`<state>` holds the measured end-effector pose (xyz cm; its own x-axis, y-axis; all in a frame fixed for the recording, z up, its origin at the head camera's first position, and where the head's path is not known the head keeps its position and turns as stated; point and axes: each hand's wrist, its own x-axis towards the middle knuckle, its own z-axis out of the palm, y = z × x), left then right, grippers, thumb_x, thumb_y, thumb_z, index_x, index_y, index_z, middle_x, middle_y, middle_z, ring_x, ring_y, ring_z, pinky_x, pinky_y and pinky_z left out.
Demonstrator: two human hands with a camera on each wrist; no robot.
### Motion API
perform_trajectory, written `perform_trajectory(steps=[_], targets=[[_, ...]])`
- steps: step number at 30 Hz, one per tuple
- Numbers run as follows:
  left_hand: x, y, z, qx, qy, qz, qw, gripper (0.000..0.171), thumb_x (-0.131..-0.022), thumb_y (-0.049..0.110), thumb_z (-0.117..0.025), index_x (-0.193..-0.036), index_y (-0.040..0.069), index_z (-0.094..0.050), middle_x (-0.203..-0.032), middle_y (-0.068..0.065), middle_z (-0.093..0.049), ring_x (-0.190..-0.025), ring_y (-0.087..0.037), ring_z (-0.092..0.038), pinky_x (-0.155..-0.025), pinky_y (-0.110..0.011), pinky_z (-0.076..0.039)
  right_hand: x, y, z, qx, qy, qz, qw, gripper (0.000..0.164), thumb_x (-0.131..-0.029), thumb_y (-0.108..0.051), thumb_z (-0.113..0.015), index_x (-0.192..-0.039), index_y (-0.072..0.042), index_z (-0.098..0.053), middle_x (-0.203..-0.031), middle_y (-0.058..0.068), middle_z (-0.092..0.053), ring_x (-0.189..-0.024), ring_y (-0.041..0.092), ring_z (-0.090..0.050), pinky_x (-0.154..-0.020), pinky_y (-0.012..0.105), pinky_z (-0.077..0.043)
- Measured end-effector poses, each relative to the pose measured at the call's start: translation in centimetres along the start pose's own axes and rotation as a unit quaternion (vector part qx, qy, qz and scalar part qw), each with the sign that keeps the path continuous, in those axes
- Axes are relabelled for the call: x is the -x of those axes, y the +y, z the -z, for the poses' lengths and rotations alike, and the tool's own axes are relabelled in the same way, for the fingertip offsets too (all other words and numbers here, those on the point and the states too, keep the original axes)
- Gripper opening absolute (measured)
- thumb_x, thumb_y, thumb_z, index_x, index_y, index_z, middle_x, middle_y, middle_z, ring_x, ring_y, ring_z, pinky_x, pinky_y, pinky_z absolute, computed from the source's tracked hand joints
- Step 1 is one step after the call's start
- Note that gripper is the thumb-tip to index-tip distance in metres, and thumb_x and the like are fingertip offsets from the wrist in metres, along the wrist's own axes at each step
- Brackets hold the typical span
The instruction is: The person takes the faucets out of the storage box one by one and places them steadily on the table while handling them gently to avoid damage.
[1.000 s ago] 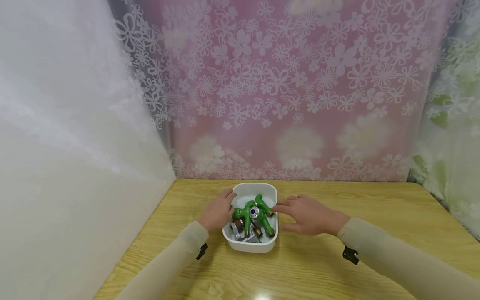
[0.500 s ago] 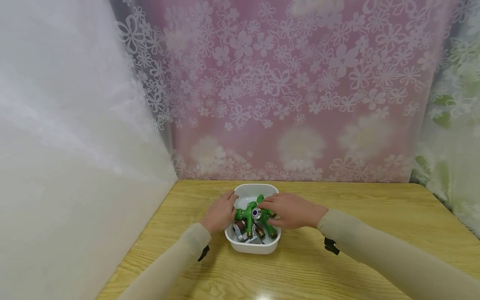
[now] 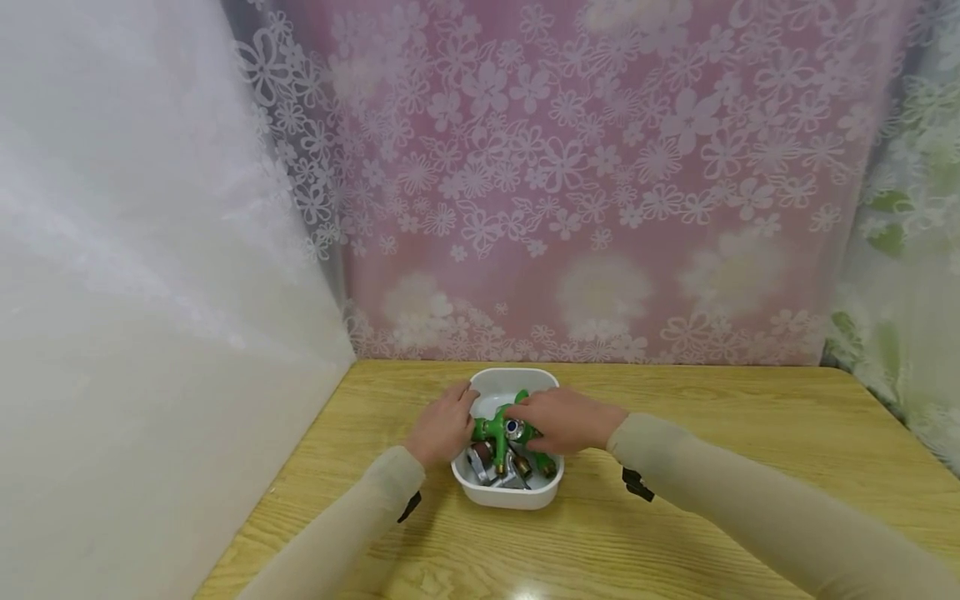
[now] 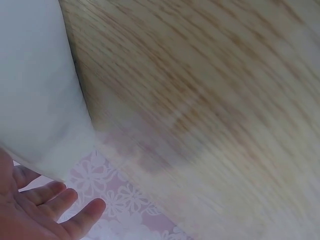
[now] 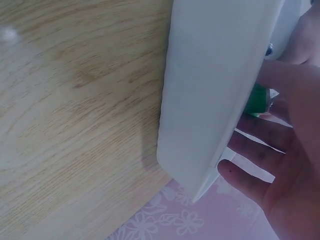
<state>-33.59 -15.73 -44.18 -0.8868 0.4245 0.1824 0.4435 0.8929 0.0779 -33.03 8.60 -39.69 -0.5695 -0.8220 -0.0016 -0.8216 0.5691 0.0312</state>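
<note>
A white plastic basin (image 3: pixel 506 498) on the table holds several green taps with brass ends and some chrome fittings. My left hand (image 3: pixel 441 423) rests at its left rim, fingertips just over the edge. In the left wrist view, the fingers (image 4: pixel 82 220) are spread loosely beside the basin's outer wall. My right hand (image 3: pixel 566 419) reaches over the right rim, thumb and fingers around a green tap (image 3: pixel 534 433) that has a chrome knob with a blue centre. The hand covers part of this tap. In the right wrist view, its green body shows among the fingers (image 5: pixel 245 177).
The basin stands on a wood-grain table (image 3: pixel 712 500). Behind rises a pink curtain (image 3: pixel 585 183) with white flowers, and a white sheet (image 3: pixel 150 292) hangs on the left. Chrome fittings (image 3: pixel 510 475) lie in the near end of the basin.
My right hand has moved left from beside the right rim to over the taps, and its fingers have closed in around one. The left hand stays at the left rim.
</note>
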Motion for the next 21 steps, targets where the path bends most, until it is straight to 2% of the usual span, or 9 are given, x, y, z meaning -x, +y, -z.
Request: perform_trajectory(steps=[9, 21], targets=[[-0.1, 0.0, -0.2, -0.017, 0.001, -0.001, 0.9999, 0.044, -0.103, 0.018, -0.05, -0.145, 0.006, -0.048, -0.156, -0.018, -0.04, -0.145, -0.031, -0.039, -0.112, -0.048, -0.044, -1.3, -0.2, -0.5, 0.003, -0.02, -0.017, 1.0, 0.054, -0.093, -0.034, -0.073, -0.141, -0.015, -0.056, -0.113, 0.0, -0.071, -0.101, 0.015, -0.068, -0.091, 0.037, -0.057], [-0.1, -0.1, -0.3, -0.011, 0.012, 0.0, 0.9999, 0.044, -0.102, 0.017, -0.052, -0.145, 0.006, -0.049, -0.155, -0.018, -0.041, -0.143, -0.031, -0.042, -0.11, -0.049, -0.046, -1.9, -0.4, -0.6, -0.008, -0.023, -0.031, 0.999, 0.045, -0.094, -0.032, -0.072, -0.134, -0.016, -0.058, -0.111, -0.002, -0.07, -0.101, 0.014, -0.067, -0.089, 0.035, -0.057]])
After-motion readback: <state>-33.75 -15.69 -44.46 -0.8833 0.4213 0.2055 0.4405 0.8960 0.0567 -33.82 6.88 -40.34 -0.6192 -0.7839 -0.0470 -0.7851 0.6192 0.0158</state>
